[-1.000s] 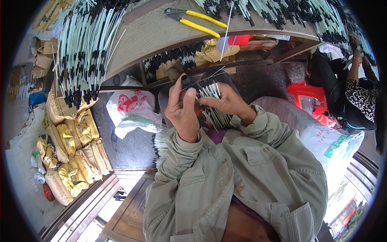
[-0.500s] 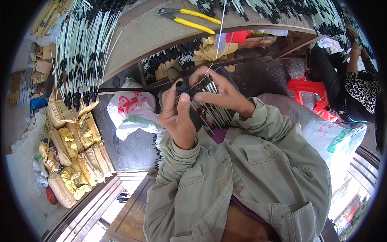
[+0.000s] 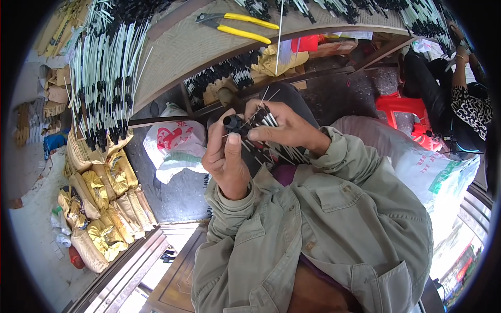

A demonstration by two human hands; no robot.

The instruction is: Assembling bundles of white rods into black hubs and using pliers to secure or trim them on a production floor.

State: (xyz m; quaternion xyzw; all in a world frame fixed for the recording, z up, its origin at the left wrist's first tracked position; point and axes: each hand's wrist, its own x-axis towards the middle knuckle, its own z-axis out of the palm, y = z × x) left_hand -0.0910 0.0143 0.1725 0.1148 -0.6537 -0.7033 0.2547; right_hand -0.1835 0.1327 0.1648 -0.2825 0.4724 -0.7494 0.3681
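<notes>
Close together over my lap, both hands work on small parts. My left hand [image 3: 227, 166] pinches a short black tube-shaped piece [image 3: 231, 122] between thumb and fingers, its round open end showing. In my right hand [image 3: 292, 127] is a small bunch of thin rods [image 3: 268, 117], pale with black sections. Fine strands stick out between the two hands, and the black piece meets the rods there. Where they join is partly hidden by my fingers. More pale rods [image 3: 287, 153] lie on my lap under the right hand.
Ahead is a curved-looking table [image 3: 182, 55] with yellow-handled pliers [image 3: 249, 21] and rod bundles [image 3: 107, 78] overhanging its left edge. White bags [image 3: 175, 138] and wrapped packs [image 3: 104, 203] stand left. At right are a red stool [image 3: 399, 107], a large sack [image 3: 428, 175] and another person [image 3: 472, 109].
The whole view has shifted slightly. My hands keep nearly the same hold, with the black piece's open end now turned more into view.
</notes>
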